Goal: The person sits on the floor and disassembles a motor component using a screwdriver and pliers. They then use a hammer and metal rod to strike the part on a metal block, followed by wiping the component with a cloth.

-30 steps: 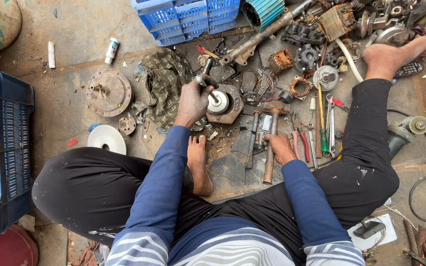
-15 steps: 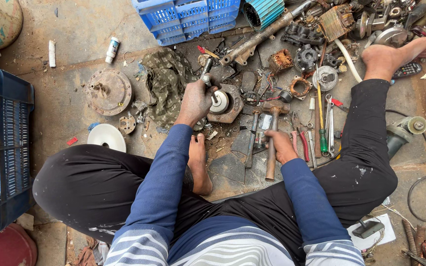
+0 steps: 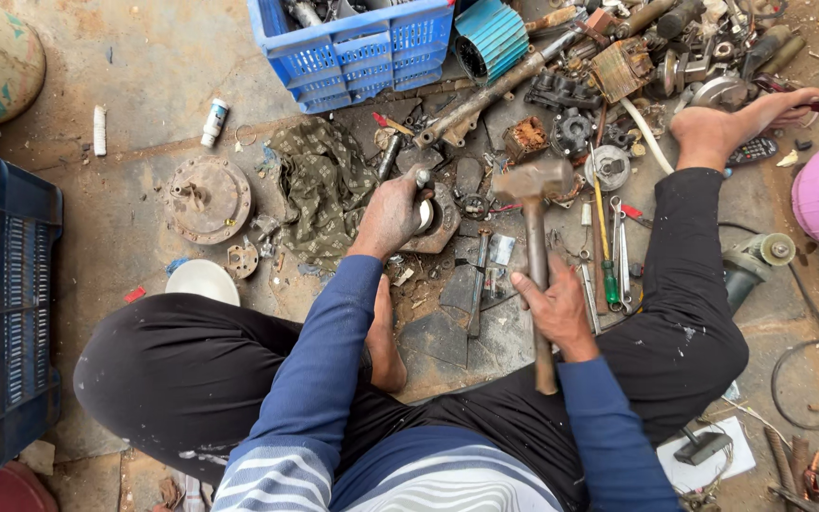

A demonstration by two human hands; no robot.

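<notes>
View from the head camera, looking down on a person seated on a concrete floor among scattered metal parts. The left hand (image 3: 392,216) reaches forward at the end of a nearly straight blue-sleeved arm; its fingers are curled together around a small metal piece (image 3: 422,177) standing on a round motor housing (image 3: 436,220), which lies on the floor just beyond the bare foot (image 3: 384,334) tucked under the body. The right hand (image 3: 555,305) has its forearm bent at the elbow, with the fingers wrapped tightly about the lower part of the wooden handle of a hammer (image 3: 534,248) (thumb laid along the shaft). The hammer is raised, its heavy steel head (image 3: 532,178) at about 12 o'clock from the right hand and at 3 o'clock from the housing, close beside it but not touching.

At 9 o'clock from the left hand lies a crumpled patterned cloth (image 3: 322,182), and further the same way a rusty round cover (image 3: 208,197). A blue plastic crate (image 3: 357,43) stands at 12 o'clock. Screwdrivers and wrenches (image 3: 610,256) lie at 1 o'clock from the right hand. The outstretched leg ends in a second foot (image 3: 737,123) at 2 o'clock.
</notes>
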